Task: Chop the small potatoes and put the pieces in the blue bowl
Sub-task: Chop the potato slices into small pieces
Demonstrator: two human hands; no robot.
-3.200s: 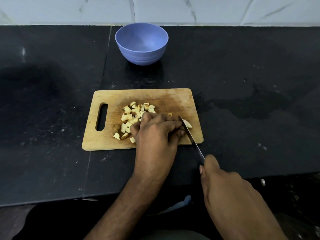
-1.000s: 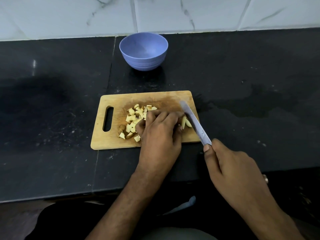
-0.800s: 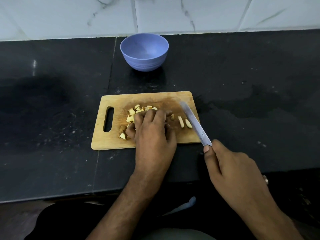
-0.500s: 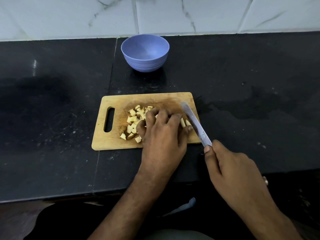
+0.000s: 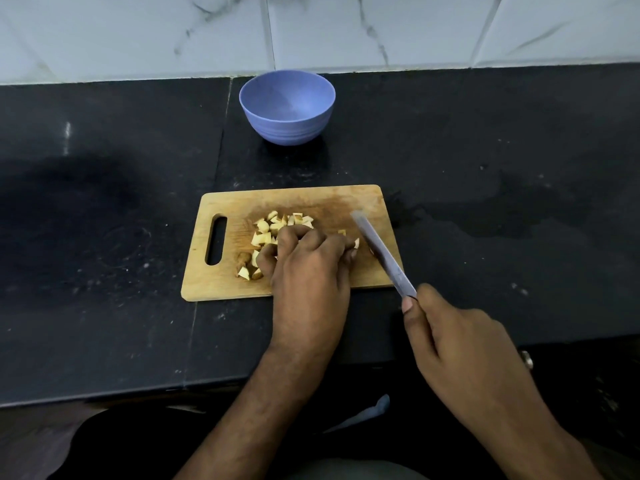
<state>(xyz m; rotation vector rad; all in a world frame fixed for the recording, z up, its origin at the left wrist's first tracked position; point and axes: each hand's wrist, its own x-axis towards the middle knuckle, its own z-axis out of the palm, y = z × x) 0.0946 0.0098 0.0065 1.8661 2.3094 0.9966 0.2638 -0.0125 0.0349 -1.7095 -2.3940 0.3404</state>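
Left hand (image 5: 308,268) is lying curled over the potato pieces (image 5: 273,230) on the cutting board (image 5: 221,278); can't tell if it is gripping any. Right hand (image 5: 460,344) is gripping the knife (image 5: 381,251), blade slanting over the board's right end. Blue bowl (image 5: 287,105) is sitting behind the board, apart from it, on the black counter (image 5: 104,202).

No text, label, brand, number or sign can be read anywhere in this view
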